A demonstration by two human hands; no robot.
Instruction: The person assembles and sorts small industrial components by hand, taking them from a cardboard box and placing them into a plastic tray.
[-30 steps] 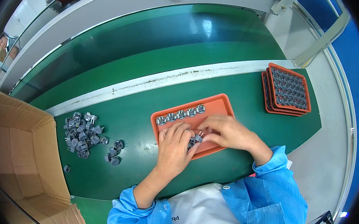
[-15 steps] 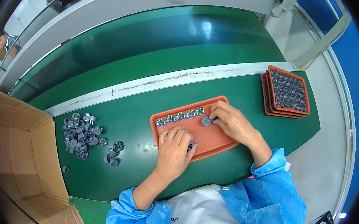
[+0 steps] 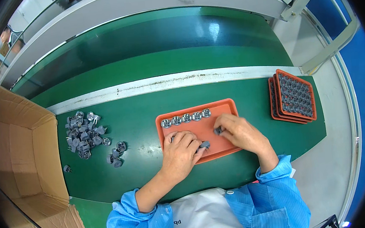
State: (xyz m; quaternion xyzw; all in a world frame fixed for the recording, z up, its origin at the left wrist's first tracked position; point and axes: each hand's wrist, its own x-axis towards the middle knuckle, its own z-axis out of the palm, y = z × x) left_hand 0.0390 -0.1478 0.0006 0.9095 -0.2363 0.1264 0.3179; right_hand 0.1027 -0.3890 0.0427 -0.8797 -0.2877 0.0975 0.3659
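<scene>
An orange-red tray (image 3: 220, 150) lies in front of me. Along its far side stands a row of several round parts (image 3: 186, 118) with shiny metallic faces and grey bodies. My right hand (image 3: 244, 135) is over the tray's right half, its fingertips pinching a small grey round part (image 3: 218, 131). Over the tray's near left, my left hand (image 3: 180, 152) is closed around more of these parts; one grey round part with thin pins (image 3: 204, 145) sticks out by its thumb. The palm hides how many it holds.
Loose grey parts lie in a heap (image 3: 82, 135) on the green table (image 3: 140, 178), with a few (image 3: 117, 156) nearer the tray. An opened cardboard box (image 3: 43, 165) stands at the left. Filled trays (image 3: 296, 95) are stacked at the right. A pale rail (image 3: 179, 78) crosses behind.
My right hand has drawn slightly down with its part, now tilted. A grey part by my left thumb has come further out. The row in the tray looks the same.
</scene>
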